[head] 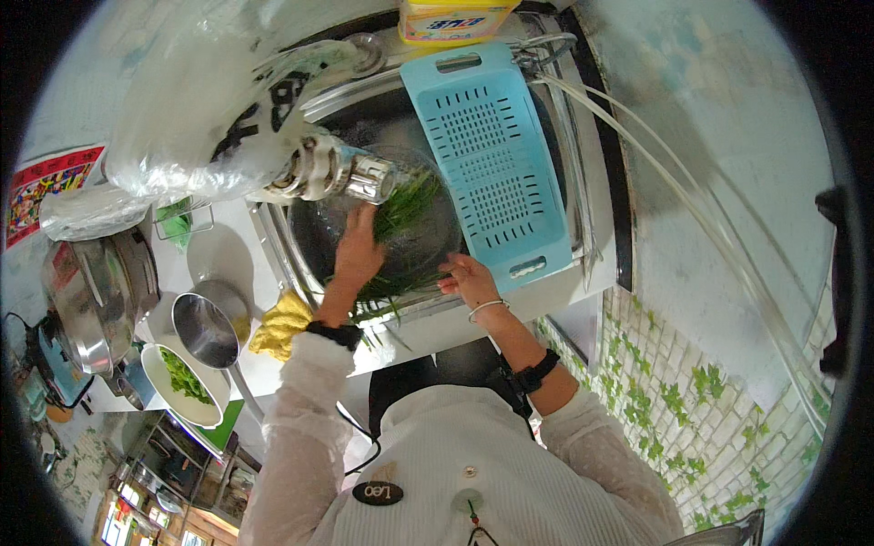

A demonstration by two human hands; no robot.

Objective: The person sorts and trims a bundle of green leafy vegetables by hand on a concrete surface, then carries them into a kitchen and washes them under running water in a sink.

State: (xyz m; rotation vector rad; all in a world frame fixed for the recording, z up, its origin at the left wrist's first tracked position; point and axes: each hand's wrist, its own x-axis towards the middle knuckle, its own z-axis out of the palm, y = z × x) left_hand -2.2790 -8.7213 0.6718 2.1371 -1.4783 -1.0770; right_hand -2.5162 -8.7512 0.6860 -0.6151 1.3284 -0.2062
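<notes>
A bundle of long thin green leaf vegetables (410, 205) lies in a transparent basin in the sink (314, 109), below a chrome tap (372, 179). My left hand (360, 249) reaches down beside the bundle, its fingertips partly hidden under the tap. More green stalks (375, 290) are strewn along the sink's front edge, some hanging over it. Near their right end, my right hand (470, 276) has its fingers bent; whether it pinches a stalk is unclear. A light-blue plastic draining basket (488, 160) spans the right side of the sink, with no food in it.
Left of the sink are a yellow cloth (280, 327), a saucepan (205, 331) and a white bowl (153, 375) of cut greens. Metal pots (102, 300) stand farther left. A clear plastic bag (184, 102) hangs by the tap. Behind the sink is a yellow tub (457, 24); hoses (683, 174) trail right.
</notes>
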